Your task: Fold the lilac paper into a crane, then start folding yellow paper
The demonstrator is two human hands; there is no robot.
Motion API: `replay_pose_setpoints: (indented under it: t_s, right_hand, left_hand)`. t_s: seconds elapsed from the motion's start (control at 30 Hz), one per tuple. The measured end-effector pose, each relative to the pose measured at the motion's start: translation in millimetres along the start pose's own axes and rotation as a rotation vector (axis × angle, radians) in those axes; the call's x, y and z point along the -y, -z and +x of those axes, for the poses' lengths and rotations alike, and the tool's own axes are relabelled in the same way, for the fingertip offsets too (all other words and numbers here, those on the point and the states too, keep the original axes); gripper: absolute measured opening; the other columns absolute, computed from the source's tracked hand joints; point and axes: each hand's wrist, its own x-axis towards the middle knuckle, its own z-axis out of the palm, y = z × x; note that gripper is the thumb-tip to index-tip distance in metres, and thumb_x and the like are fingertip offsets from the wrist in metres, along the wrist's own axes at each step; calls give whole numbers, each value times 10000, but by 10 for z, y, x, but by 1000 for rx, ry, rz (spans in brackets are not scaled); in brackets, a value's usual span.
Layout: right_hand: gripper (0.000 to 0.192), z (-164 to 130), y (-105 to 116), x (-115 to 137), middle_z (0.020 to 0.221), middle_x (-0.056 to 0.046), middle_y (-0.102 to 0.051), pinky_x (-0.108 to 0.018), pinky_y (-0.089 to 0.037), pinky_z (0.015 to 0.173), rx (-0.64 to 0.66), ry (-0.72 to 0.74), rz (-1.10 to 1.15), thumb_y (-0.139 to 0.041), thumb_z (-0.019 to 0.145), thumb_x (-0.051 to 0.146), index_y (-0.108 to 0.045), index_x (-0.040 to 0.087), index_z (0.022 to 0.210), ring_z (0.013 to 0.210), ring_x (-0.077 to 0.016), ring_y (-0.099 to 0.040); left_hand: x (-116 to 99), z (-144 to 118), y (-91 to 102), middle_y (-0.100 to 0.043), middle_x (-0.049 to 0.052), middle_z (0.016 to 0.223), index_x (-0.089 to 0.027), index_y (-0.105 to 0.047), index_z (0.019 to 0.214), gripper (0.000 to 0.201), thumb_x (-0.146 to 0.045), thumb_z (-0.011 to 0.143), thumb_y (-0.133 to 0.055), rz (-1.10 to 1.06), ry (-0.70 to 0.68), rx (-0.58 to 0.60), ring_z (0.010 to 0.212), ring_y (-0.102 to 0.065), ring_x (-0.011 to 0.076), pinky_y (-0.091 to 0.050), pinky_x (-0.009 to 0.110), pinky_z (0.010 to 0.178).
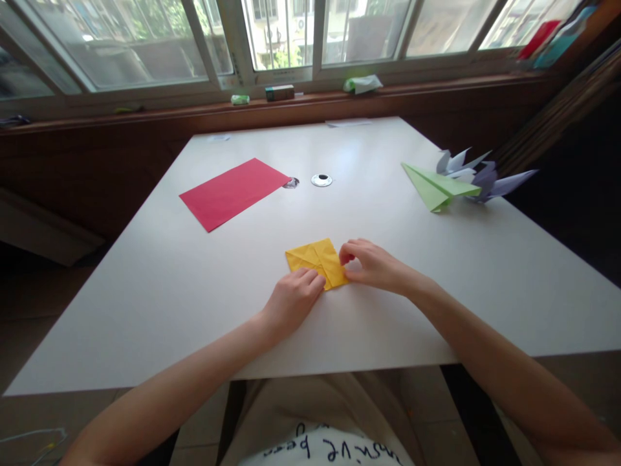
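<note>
A folded yellow paper square [315, 259] with visible creases lies flat on the white table [194, 285] near its front edge. My left hand [294, 299] presses its fingertips on the paper's near corner. My right hand [371, 264] pinches the paper's right corner between thumb and fingers. Both hands touch the same sheet.
A flat red paper sheet [233, 192] lies at the back left. A round cable hole [321, 180] sits mid-table. A green paper plane [436, 186] and pale purple folded paper figures [478, 176] rest at the right edge. Small items line the window sill [280, 92].
</note>
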Motion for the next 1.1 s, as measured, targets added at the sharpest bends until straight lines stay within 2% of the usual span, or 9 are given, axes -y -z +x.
replay_pose_setpoints:
  t_s: [0.1, 0.17, 0.27, 0.47, 0.6, 0.73, 0.9, 1.03, 1.1]
  right_hand:
    - [281, 0, -71, 36, 1144, -59, -580, -327, -406, 912, -27, 233, 12, -512, 682, 50, -569, 201, 912, 1050, -190, -534]
    - [304, -2, -107, 44, 1154, -69, -586, -330, -433, 896, -6, 356, 13, -471, 699, 17, -567, 197, 925, 1043, -185, -554]
    - [261, -28, -138, 51, 1108, -80, -626, -350, -457, 885, -11, 358, -26, -441, 738, 23, -569, 190, 892, 1033, -196, -581]
    - [206, -85, -175, 58, 1151, -96, -626, -384, -470, 889, -71, 333, -60, -415, 801, 70, -566, 192, 869, 1048, -212, -589]
    - [190, -87, -178, 57, 1184, -101, -611, -379, -474, 887, -60, 337, -71, -419, 817, 93, -572, 187, 880, 1048, -215, -591]
    - [200, -77, -179, 53, 1208, -107, -600, -378, -469, 902, -57, 342, -84, -424, 804, 75, -575, 172, 893, 1046, -217, -592]
    - [220, -70, -183, 51, 1192, -99, -610, -406, -442, 945, -70, 367, -125, -419, 814, 69, -574, 173, 931, 1059, -221, -587]
    - [192, -135, -221, 204, 1094, -101, -651, -397, -464, 908, -81, 400, -145, -425, 840, 99, -582, 163, 932, 998, -221, -604]
    - [166, -180, -256, 324, 1037, -101, -663, -382, -485, 863, -78, 432, -152, -430, 854, 127, -587, 153, 904, 940, -217, -609]
  left_hand:
    - [41, 49, -31, -605, 101, 1067, -127, -543, 992, 204, -120, 911, -356, 0, -25, -10, 1009, -567, 212, -496, 337, 817]
    - [90, 70, -40, -498, 117, 1294, -112, -458, 1184, 298, -112, 914, -333, -14, -65, 1, 1214, -455, 197, -426, 334, 975]
    - [190, 66, -49, -361, 126, 1432, -102, -326, 1333, 400, -202, 947, -292, -48, -80, 97, 1334, -323, 177, -319, 338, 1083]
    - [285, 1, -49, -247, 157, 1479, -76, -252, 1401, 615, -482, 939, -266, -43, -28, 197, 1384, -196, 216, -230, 398, 1121]
    - [331, -26, -23, -196, 153, 1493, -57, -219, 1415, 743, -587, 896, -271, 4, 54, 227, 1391, -165, 231, -215, 399, 1125]
    - [451, -70, 2, -238, 148, 1483, -55, -247, 1406, 740, -591, 895, -262, 45, 123, 181, 1384, -196, 232, -239, 402, 1118]
    - [513, -66, 50, -283, 135, 1470, -67, -281, 1391, 716, -581, 894, -300, 57, 120, 149, 1366, -257, 226, -256, 395, 1112]
    - [470, 25, 76, -426, 124, 1395, -90, -425, 1294, 542, -477, 936, -300, 50, 157, 111, 1311, -370, 217, -281, 382, 1094]
    - [457, 65, 55, -450, 126, 1377, -92, -449, 1265, 474, -408, 954, -281, 52, 172, 97, 1302, -383, 212, -275, 378, 1093]
